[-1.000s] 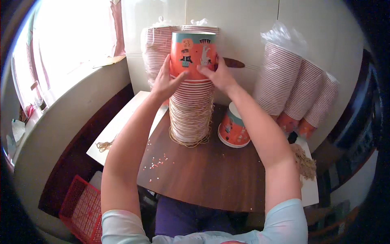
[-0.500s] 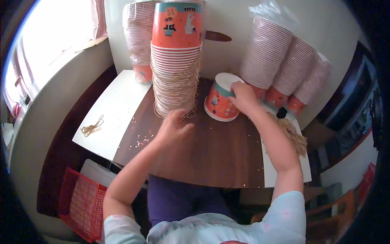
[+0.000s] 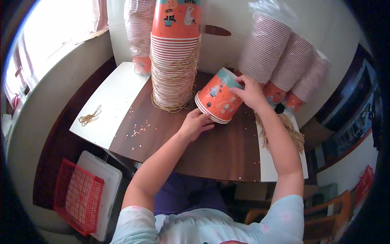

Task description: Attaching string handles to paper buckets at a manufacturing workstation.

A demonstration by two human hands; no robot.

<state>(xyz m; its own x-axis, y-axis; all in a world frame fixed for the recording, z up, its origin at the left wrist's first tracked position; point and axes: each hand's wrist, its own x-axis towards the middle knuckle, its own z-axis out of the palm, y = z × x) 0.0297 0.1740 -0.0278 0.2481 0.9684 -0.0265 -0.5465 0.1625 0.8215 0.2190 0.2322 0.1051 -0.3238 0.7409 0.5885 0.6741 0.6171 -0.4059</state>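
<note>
From where I watch, a small nested stack of orange tubs (image 3: pixel 219 97) leans over the brown tabletop (image 3: pixel 227 154), bottoms up. Its long axis slants from the teal base end, far and to the right, to the pale rims, near and to the left. The right hand (image 3: pixel 251 92) is at the base end, thumb on the teal band and fingers bent over the edge, so I read it as gripping. The left hand (image 3: pixel 194 125) is at the rims, fingers against them and thumb apart; whether it bears any weight, I cannot tell. Both hands are equally near, one at each end.

Just left stands a tall stack of tubs (image 3: pixel 174 57), upright, with tan loops (image 3: pixel 174 108) around its lower rims. I see printed figures on the tubs but no brand, label or writing I can read. Plastic-wrapped stacks (image 3: pixel 266 44) stand behind on the right.
</note>
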